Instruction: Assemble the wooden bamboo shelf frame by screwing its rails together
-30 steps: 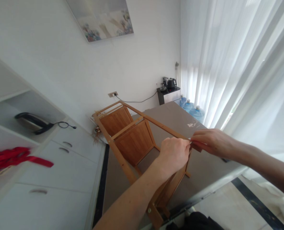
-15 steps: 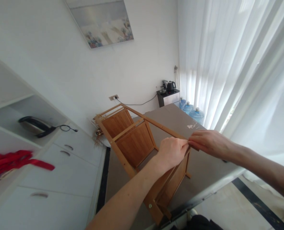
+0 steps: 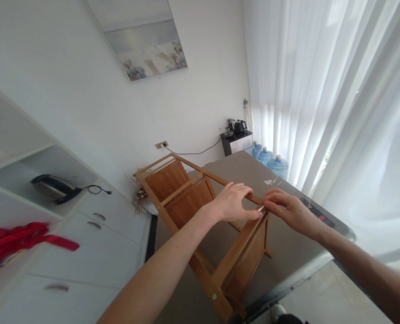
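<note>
A wooden shelf rack with brown panels lies tipped over on a grey-brown table. At its near right corner, my left hand grips the frame, its fingers over the upper rail and its thumb stretched along the end rail. Just across that corner my right hand is closed, thumb and fingertips pinched on a thin, light-coloured piece. That piece is too small to name and partly covered by the fingertips. A round metal fastener shows at the rack's lower corner.
White cabinets run along the left, with a black kettle and red cloth on them. Blue water bottles and a small stand are behind the table. White curtains hang at right. A dark panel sits on the table.
My left hand has gone from a closed pinch at the corner to a wider hold, fingers and thumb apart. My right hand remains at the corner. The view has shifted slightly.
</note>
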`<state>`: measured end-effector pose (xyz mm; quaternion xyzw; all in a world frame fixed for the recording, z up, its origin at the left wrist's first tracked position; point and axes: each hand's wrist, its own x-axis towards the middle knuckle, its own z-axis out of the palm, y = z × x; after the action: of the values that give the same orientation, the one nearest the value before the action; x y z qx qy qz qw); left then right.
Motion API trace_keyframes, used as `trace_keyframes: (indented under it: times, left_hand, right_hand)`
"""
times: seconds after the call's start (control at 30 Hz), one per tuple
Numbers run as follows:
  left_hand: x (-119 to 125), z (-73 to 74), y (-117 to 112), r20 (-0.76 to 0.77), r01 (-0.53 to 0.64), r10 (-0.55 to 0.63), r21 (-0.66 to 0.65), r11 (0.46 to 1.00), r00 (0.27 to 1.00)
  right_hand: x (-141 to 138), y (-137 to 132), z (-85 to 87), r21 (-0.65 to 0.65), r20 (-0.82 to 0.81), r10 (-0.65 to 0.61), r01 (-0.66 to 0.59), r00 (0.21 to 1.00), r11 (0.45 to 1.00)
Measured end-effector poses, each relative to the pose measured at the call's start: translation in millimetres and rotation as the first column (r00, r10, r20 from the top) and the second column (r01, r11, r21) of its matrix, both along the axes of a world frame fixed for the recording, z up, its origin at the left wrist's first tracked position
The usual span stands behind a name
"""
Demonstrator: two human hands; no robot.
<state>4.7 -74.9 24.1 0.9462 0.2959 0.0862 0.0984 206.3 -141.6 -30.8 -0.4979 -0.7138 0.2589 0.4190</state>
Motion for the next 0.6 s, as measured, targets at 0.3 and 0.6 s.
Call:
trace_keyframes:
  times: [0.3, 0.6]
  left_hand:
    - [3, -7.3, 1, 0.075, 0.204, -0.206, 0.030, 0.979, 0.976]
    - [5, -7.7, 4, 0.116, 0.259, -0.254, -0.025, 0.966, 0.960]
  right_hand:
    - [-7, -4, -13.9, 0.016, -0.093, -0.048, 0.050, 0.995, 0.999]
    - [-15, -8, -14.0, 0.027, -0.124, -0.150, 0.155, 0.981, 0.988]
